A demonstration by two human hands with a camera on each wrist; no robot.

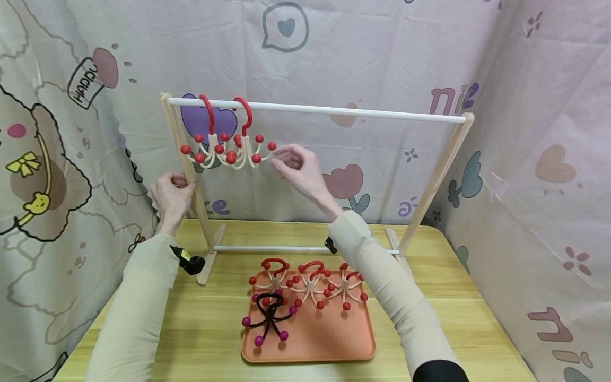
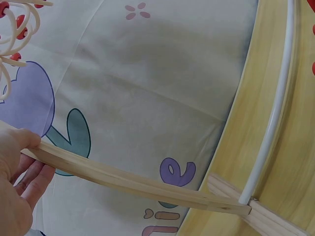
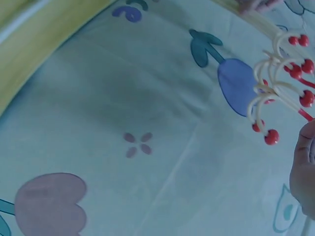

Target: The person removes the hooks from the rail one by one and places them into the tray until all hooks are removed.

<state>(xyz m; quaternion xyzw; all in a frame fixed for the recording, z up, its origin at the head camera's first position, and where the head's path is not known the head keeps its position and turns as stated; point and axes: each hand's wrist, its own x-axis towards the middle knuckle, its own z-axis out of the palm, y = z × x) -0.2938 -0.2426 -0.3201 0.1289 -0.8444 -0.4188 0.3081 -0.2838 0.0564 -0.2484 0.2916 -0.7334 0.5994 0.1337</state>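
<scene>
2 sleeves [image 1: 396, 289]; left hand [image 1: 173, 199] grips rack [image 1: 204, 217], right hand [image 1: 304, 172] empty, loosely curled; 2 hangers [image 1: 245, 142] hung, 4 on tray [image 1: 334, 339].

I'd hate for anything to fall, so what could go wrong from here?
The left hung hanger and right hung hanger sit close together on the top bar, arms overlapping in the head view, so they might tangle. The right hand hovers close to the latter's outer red ball and could set it swinging. On the tray, the black hanger crowds a red-hooked hanger; lifting either might drag the other.
</scene>
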